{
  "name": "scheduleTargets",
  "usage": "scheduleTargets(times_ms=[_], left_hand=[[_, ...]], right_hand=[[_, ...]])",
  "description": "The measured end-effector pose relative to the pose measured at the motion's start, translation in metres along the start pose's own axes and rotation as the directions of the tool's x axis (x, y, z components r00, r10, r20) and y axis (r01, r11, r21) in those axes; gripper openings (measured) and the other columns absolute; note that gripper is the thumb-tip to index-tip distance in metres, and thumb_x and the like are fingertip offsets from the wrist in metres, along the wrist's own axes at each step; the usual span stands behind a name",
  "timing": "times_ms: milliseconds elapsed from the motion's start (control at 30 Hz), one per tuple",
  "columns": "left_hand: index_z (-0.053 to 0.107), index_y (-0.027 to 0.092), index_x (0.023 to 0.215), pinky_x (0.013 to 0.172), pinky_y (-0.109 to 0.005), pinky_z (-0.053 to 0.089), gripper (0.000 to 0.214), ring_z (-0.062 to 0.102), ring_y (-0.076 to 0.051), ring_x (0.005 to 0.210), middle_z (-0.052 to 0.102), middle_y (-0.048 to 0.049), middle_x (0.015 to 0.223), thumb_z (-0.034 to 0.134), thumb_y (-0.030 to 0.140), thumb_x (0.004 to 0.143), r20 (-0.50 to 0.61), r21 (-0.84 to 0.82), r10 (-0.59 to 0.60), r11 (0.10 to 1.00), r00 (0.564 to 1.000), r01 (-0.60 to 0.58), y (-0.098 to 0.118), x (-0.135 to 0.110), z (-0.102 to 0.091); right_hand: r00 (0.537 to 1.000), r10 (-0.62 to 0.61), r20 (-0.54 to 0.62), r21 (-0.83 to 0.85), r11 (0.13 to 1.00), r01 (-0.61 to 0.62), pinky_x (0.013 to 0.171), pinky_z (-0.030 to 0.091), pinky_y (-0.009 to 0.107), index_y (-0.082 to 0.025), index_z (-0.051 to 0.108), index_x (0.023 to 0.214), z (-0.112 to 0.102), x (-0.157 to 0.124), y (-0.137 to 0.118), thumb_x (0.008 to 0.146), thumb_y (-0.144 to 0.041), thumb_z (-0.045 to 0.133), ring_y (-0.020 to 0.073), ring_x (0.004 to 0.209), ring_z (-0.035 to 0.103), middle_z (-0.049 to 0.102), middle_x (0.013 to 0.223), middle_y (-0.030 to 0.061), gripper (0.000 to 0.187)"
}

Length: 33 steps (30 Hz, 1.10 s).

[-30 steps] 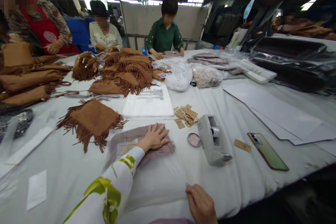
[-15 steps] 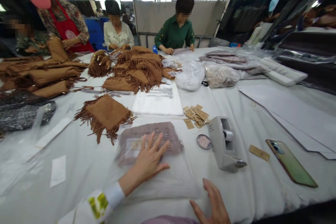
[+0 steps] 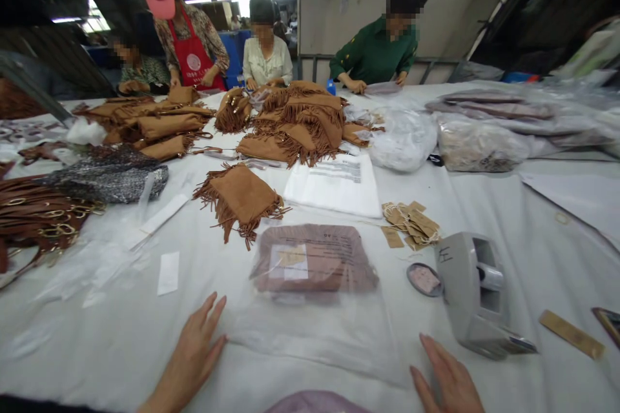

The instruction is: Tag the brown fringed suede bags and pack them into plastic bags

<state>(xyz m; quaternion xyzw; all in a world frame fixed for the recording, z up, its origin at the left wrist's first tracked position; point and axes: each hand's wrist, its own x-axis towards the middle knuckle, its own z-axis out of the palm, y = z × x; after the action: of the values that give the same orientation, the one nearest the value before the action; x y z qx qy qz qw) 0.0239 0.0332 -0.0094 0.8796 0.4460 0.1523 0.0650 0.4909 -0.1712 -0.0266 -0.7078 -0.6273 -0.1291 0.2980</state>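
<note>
A clear plastic bag (image 3: 334, 329) lies flat on the table in front of me. Inside its far half is a flat brown item (image 3: 314, 271), with a white label showing through the film. My left hand (image 3: 194, 348) is off the bag's left near corner, fingers extended and holding nothing. Beyond the bag's right near corner, my right hand (image 3: 445, 374) has its thumb and fingers apart, also with nothing in it. Part of a mauve rounded shape (image 3: 317, 403) shows at the bottom edge between the hands.
A tape dispenser (image 3: 472, 297), a small round dish (image 3: 425, 279) and tan tags (image 3: 411, 224) stand to the right. A fringed brown suede piece (image 3: 242, 197) and white printed bags (image 3: 334, 187) lie beyond. Several co-workers sit or stand behind piled brown fringed goods (image 3: 300, 119).
My left hand has lifted off the bag and moved left and nearer to me. My right hand stays near the bag's right side. The camera view has turned left.
</note>
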Motion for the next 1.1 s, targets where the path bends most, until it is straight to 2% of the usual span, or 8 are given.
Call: scheduleTargets(times_ms=[133,267,400,500,767,833,967,1100], left_hand=[[0.013,0.032,0.148,0.105,-0.048,0.040,0.088,0.032,-0.029,0.137,0.013,-0.0097,0.157,0.040,-0.006,0.073,0.103,0.021,0.171,0.984,0.980,-0.174,-0.006,0.042,0.008],[0.026,0.038,0.144,0.107,-0.052,0.035,0.079,0.027,-0.029,0.139,0.018,-0.0065,0.156,0.041,-0.004,0.078,0.142,0.008,0.311,0.949,0.940,-0.315,-0.003,0.075,0.014],[0.039,0.036,0.138,0.112,-0.049,0.028,0.052,0.034,-0.022,0.137,0.041,-0.0048,0.147,0.041,0.013,0.091,0.247,-0.144,0.561,0.827,0.790,-0.543,-0.003,0.075,0.010],[0.043,0.032,0.135,0.112,-0.047,0.028,0.044,0.036,-0.019,0.136,0.049,-0.0051,0.141,0.032,0.016,0.096,0.198,-0.189,0.625,0.781,0.755,-0.596,-0.003,0.053,0.007],[0.034,0.024,0.141,0.111,-0.039,0.033,0.047,0.039,-0.016,0.133,0.057,-0.0081,0.133,0.032,0.012,0.095,0.228,-0.291,0.708,0.705,0.669,-0.647,0.022,0.020,0.003],[0.034,0.022,0.141,0.109,-0.034,0.036,0.046,0.046,-0.014,0.129,0.062,-0.0092,0.127,0.030,0.014,0.096,0.175,-0.352,0.707,0.695,0.685,-0.627,0.022,0.018,0.002],[0.046,0.020,0.133,0.103,-0.032,0.043,0.039,0.059,-0.018,0.115,0.068,-0.0114,0.116,0.032,0.022,0.097,0.029,-0.407,0.629,0.717,0.777,-0.566,0.020,0.015,0.001],[0.065,0.022,0.101,0.082,-0.023,0.055,0.032,0.069,-0.016,0.088,0.073,-0.0032,0.091,0.034,0.030,0.097,0.073,-0.534,0.123,0.843,0.990,-0.065,0.024,0.014,-0.001]], right_hand=[[0.973,-0.190,0.131,-0.059,0.978,0.199,0.090,0.050,0.044,-0.019,0.039,0.141,0.018,0.038,0.003,0.088,-0.025,0.047,0.0283,0.118,0.055,0.052,0.135,0.0164,0.054],[0.914,-0.357,0.193,0.032,0.933,0.358,0.095,0.046,0.043,-0.025,0.047,0.137,0.032,0.062,0.003,0.086,-0.009,0.033,0.0244,0.126,0.048,0.050,0.139,0.0115,0.055],[0.731,-0.568,0.378,0.252,0.823,0.509,0.102,0.042,0.045,-0.029,0.046,0.136,0.028,0.072,0.006,0.090,-0.011,0.031,0.0205,0.128,0.047,0.056,0.134,0.0039,0.051],[0.636,-0.609,0.474,0.379,0.793,0.476,0.102,0.045,0.040,-0.029,0.044,0.137,0.020,0.066,0.012,0.093,-0.014,0.032,0.0176,0.123,0.052,0.058,0.130,0.0020,0.048],[0.895,-0.376,0.238,0.468,0.852,0.233,0.102,0.046,0.040,-0.034,0.062,0.120,0.024,0.022,-0.016,0.096,-0.016,0.027,0.0159,0.109,0.063,0.071,0.109,0.0018,0.045],[0.905,-0.360,0.229,0.492,0.845,0.211,0.100,0.047,0.039,-0.032,0.063,0.119,0.022,0.014,-0.014,0.094,-0.016,0.028,0.0167,0.108,0.064,0.071,0.108,0.0026,0.045],[0.802,-0.519,0.295,0.563,0.773,0.292,0.097,0.049,0.032,-0.024,0.061,0.124,0.010,0.020,-0.004,0.090,-0.022,0.041,0.0193,0.106,0.064,0.069,0.114,0.0055,0.039],[0.907,-0.126,0.401,0.487,0.868,-0.095,0.082,0.056,0.024,-0.024,0.072,0.104,-0.004,0.043,-0.013,0.093,-0.033,0.043,0.0179,0.086,0.072,0.075,0.096,0.0036,0.032]])
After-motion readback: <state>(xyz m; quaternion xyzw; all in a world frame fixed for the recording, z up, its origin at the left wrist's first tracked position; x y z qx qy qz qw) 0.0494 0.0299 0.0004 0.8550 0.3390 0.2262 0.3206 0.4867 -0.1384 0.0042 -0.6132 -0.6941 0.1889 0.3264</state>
